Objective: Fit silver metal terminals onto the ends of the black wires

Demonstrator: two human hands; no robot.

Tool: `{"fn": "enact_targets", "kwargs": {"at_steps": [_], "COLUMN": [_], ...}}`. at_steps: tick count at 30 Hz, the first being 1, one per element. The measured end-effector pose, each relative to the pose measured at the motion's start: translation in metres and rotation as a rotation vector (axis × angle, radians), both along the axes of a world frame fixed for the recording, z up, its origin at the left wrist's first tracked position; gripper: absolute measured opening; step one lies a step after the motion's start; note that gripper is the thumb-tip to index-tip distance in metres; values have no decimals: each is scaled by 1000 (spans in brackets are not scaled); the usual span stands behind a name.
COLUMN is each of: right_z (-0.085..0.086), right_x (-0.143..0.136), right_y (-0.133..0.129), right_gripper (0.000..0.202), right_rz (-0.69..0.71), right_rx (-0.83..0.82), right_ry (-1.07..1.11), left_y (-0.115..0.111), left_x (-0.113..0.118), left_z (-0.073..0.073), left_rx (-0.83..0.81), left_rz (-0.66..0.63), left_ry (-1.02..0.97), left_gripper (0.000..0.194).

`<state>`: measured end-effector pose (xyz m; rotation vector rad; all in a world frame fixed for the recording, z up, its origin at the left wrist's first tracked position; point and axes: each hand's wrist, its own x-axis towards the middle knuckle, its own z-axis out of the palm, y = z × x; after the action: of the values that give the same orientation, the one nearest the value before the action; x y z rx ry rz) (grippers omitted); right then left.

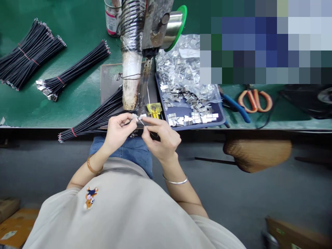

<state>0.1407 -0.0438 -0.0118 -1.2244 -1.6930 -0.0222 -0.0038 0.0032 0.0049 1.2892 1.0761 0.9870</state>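
My left hand pinches a small silvery-white metal piece at the table's front edge. Close beside it, my right hand holds a thin wire between thumb and fingers, its index fingertip near a metal connector. Both hands are just below the tip of a metal arm that hangs from above. Behind my left hand, a tied bundle of black cables lies on a dark board. A blue tray at the right holds metal connectors and a plastic bag of more.
Cable bundles lie on the green table. A wrapped duct, a solder spool and a jar stand at the back. Blue-handled pliers, orange scissors and a wooden stool are at the right.
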Motion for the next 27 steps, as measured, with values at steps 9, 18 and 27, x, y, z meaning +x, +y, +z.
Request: {"fn": "enact_targets", "kwargs": {"at_steps": [9, 18, 27], "right_z": [5, 4, 9], "right_x": [-5, -5, -5], "right_y": [-1, 3, 3], "right_gripper": [16, 16, 15], "right_rz": [-5, -7, -5], "right_rx": [-107, -65, -58], "right_ry": [135, 98, 84], "left_y": [-1, -1, 1], "left_x": [1, 3, 3], "left_z": [0, 1, 3], "left_rx": [56, 114, 179], "left_rz": [41, 53, 78], "left_ry": [42, 91, 111], "left_gripper": [23, 19, 18]}}
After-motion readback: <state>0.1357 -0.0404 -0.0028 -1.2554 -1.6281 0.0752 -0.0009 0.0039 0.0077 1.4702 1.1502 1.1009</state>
